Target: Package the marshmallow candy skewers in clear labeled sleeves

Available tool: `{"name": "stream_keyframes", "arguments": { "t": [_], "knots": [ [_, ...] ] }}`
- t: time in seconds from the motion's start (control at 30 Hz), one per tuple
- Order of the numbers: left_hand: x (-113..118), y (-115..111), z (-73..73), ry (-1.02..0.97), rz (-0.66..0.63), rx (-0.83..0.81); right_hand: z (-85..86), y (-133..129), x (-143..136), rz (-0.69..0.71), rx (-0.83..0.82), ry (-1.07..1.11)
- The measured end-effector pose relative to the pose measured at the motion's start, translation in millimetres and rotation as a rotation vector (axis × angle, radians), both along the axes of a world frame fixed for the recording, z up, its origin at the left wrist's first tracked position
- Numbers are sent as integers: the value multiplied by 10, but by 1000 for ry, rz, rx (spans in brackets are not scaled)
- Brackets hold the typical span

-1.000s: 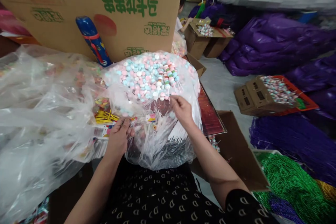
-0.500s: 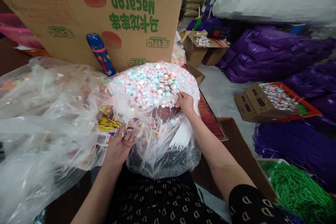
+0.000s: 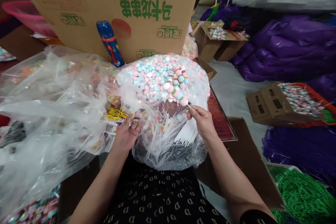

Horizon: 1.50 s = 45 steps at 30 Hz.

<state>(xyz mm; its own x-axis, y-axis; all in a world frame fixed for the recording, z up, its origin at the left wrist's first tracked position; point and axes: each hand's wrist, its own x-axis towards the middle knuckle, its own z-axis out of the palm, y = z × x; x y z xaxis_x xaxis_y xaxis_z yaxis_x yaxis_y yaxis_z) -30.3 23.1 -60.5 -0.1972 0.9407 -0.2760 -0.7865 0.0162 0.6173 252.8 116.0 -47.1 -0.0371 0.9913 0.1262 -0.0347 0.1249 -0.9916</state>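
Observation:
My right hand (image 3: 201,120) pinches the white stick of a candy skewer (image 3: 176,93), strung with round pink, white, blue and green candies. The skewer points up and left above a large clear plastic bag (image 3: 202,73) of loose pastel candies (image 3: 147,80). More finished skewers (image 3: 181,76) lie on those candies. Left of the bag's opening, my left hand (image 3: 130,133), palm up with curled fingers, holds what looks like a small clear printed bag (image 3: 139,113). White sticks (image 3: 185,133) lie in the near side of the large bag. Yellow twist ties (image 3: 116,113) lie beyond my left hand.
A tall Macaron carton (image 3: 97,10) stands behind, with a blue bottle (image 3: 110,43) before it. Crumpled plastic bags (image 3: 47,112) cover the left. On the right are an open carton (image 3: 244,161), a box of skewers (image 3: 273,103) and green strands (image 3: 304,189).
My right hand has lifted the skewer by its stick from the candy pile, drawing it toward me. The left hand stays at the same place beside the bag. The view has shifted slightly.

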Motion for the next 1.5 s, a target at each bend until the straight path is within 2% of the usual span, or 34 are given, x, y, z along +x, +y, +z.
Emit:
{"name": "stream_keyframes", "arguments": {
  "t": [0.2,0.4,0.63,0.8,1.13,1.27,1.5],
  "knots": [
    [21,-17,-3,45,1,-12,49,-326,111,114,45,-30],
    [65,-13,-1,68,65,-13,54,-450,196,203,120,-171],
    [93,7,48,153,117,-67,132,-473,378,190,350,-372],
    [76,6,47,283,122,-112,208,-507,459,141,431,-486],
    [-18,1,108,432,127,-81,113,-506,496,188,288,-461],
    [-61,-8,98,435,121,-50,69,-503,493,169,211,-472],
    [-61,-46,83,472,105,-53,71,-496,460,222,125,-483]
  ]
}}
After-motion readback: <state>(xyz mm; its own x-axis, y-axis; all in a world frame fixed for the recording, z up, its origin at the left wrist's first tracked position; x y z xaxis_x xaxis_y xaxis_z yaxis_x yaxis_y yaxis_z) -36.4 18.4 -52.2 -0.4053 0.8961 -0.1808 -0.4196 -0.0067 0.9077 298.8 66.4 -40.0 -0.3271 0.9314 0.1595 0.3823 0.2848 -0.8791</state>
